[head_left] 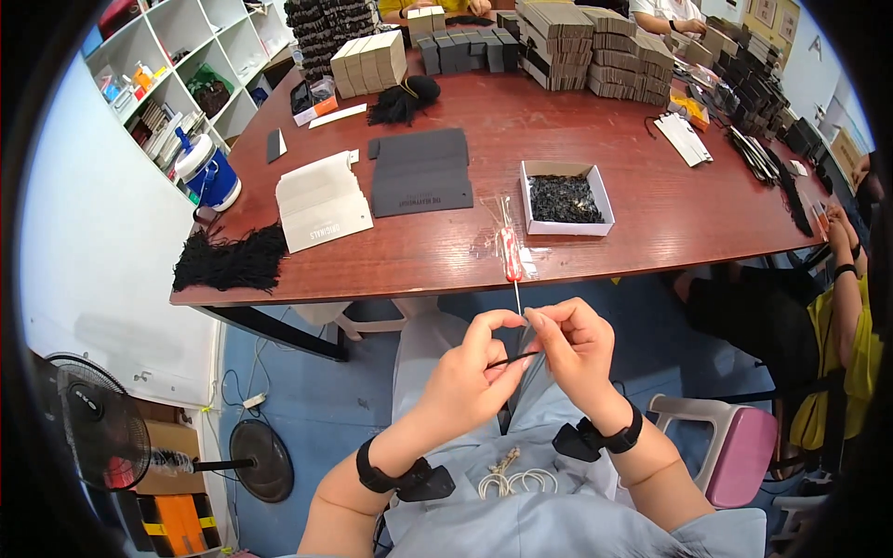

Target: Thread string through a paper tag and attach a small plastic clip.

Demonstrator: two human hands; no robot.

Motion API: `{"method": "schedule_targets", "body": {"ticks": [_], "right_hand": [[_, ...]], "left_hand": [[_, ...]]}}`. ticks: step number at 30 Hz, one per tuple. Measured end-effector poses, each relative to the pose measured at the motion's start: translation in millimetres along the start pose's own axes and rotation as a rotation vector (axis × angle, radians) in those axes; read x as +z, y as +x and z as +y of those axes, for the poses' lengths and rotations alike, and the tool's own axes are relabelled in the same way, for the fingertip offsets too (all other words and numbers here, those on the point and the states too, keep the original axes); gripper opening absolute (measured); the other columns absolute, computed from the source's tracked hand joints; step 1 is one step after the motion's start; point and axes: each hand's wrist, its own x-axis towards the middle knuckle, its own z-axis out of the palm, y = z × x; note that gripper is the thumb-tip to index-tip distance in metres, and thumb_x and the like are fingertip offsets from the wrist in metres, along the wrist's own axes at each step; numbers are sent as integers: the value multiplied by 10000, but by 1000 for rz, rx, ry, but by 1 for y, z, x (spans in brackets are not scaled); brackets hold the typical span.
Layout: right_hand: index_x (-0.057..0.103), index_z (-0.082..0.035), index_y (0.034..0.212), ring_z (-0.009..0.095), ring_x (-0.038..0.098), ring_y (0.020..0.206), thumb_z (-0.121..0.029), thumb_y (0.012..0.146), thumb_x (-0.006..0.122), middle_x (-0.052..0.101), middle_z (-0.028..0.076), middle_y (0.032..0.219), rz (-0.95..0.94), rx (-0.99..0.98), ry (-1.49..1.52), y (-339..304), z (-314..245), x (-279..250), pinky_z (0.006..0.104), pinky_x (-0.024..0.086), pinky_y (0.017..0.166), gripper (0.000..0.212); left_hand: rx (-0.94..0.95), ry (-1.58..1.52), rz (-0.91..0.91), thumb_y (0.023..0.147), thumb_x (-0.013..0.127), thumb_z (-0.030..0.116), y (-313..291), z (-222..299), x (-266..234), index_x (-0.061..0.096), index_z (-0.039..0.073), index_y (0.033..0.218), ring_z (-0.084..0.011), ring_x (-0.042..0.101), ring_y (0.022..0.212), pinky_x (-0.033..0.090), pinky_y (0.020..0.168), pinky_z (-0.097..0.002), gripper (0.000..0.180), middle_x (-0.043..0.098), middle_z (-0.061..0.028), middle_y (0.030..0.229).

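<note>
In front of my lap both hands are closed and almost touching. My left hand point(479, 365) pinches a black cord point(513, 360) that runs across toward the right fingers. A thin dark card-like piece point(508, 418), seen nearly edge-on, hangs below my right hand point(577, 349), whose thumb and finger pinch together at its top. A red-handled tool point(511, 256) is fixed with clear tape at the table's edge. Its thin metal shaft points at my fingertips, which hide its tip. Beyond it stands a white box point(569, 229) of small black pieces.
Dark grey point(420, 172) and beige cards point(321, 200) lie on the red-brown table point(391, 256), beside a black cord bundle point(233, 259). Card stacks point(556, 46) rise at the back. A co-worker's arm point(842, 279) is at right, near a pink-seated stool point(744, 456). A fan point(102, 423) stands left.
</note>
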Motion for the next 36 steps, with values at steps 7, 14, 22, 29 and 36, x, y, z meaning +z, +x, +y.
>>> {"method": "schedule_targets", "body": {"ticks": [7, 14, 22, 29, 36], "right_hand": [[641, -27, 774, 59, 483, 478, -29, 686, 606, 575, 45, 597, -295, 22, -126, -4, -12, -15, 187, 342, 409, 94], [649, -11, 718, 43, 415, 385, -20, 666, 624, 535, 44, 498, -384, 189, -24, -15, -27, -19, 171, 266, 353, 58], [619, 36, 692, 27, 388, 374, -64, 710, 618, 534, 36, 514, -326, 495, 203, -15, -21, -24, 155, 245, 331, 101], [599, 35, 772, 29, 411, 402, -109, 752, 587, 537, 37, 557, -352, 620, 295, -10, -29, -12, 151, 258, 339, 145], [559, -13, 774, 19, 417, 414, -154, 799, 550, 490, 0, 559, -383, 688, 497, -7, -24, -9, 133, 253, 338, 143]], "left_hand": [[-62, -253, -221, 736, 588, 7, 3, -1, -13, 413, 18, 1016, -2, 432, 588, 341, 522, -143, 330, 504, 19, 628], [-82, -502, -375, 693, 660, 129, 2, -9, -1, 529, -12, 689, -14, 420, 568, 353, 493, -182, 192, 535, -8, 612], [-170, -563, -225, 684, 678, 154, -8, -17, 12, 559, 2, 652, -15, 434, 577, 349, 498, -169, 195, 538, 13, 597], [-338, -799, -203, 730, 618, 84, -11, -20, 9, 582, 3, 689, -11, 368, 474, 251, 402, -175, 97, 495, 22, 562], [-359, -974, -365, 766, 570, 70, -8, -21, -9, 577, -10, 760, -11, 272, 430, 180, 386, -187, 81, 437, 43, 538]]}}
